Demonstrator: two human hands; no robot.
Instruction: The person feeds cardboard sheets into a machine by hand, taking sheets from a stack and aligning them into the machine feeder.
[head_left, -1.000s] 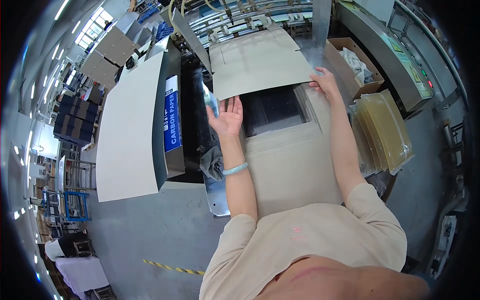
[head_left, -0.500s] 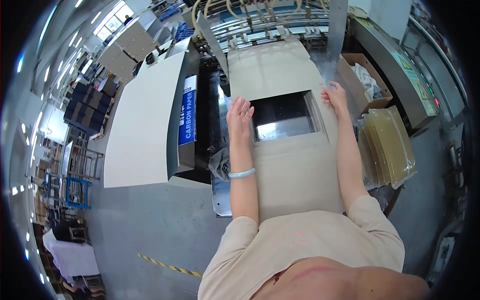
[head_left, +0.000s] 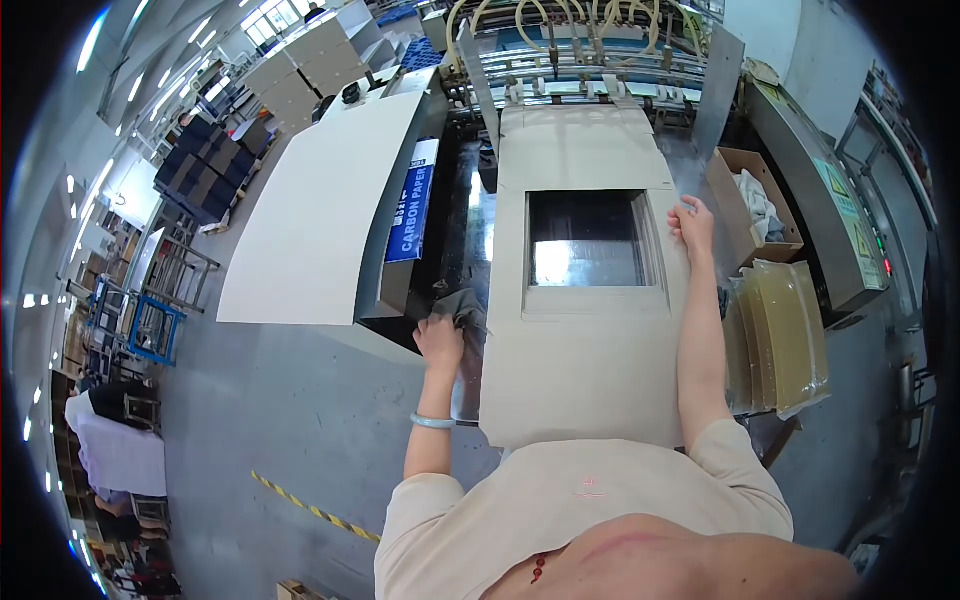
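My left hand (head_left: 440, 341) is down at the left side of the machine bed, its fingers closed on the lower edge of a dark grey cloth (head_left: 464, 307). A pale bracelet is on that wrist. My right hand (head_left: 693, 224) is loosely curled with nothing visible in it, by the right edge of the beige board (head_left: 575, 375); whether it touches the board I cannot tell. The board has a rectangular cut-out, and a dark, shiny surface (head_left: 585, 235) shows through it. Another beige board (head_left: 575, 150) lies beyond the opening, reaching the machine's rollers.
Left stands a large pale board (head_left: 310, 220) beside a blue CARBON PAPER box (head_left: 413, 205). To the right are a carton (head_left: 738, 205) holding white cloth and yellowish plastic-wrapped sheets (head_left: 785, 335). Hoses and rollers (head_left: 590, 90) cross the far end between upright metal plates.
My left hand has moved from beside the cut-out down and left to the grey cloth. My right hand has stayed near the board's right edge. The view has shifted.
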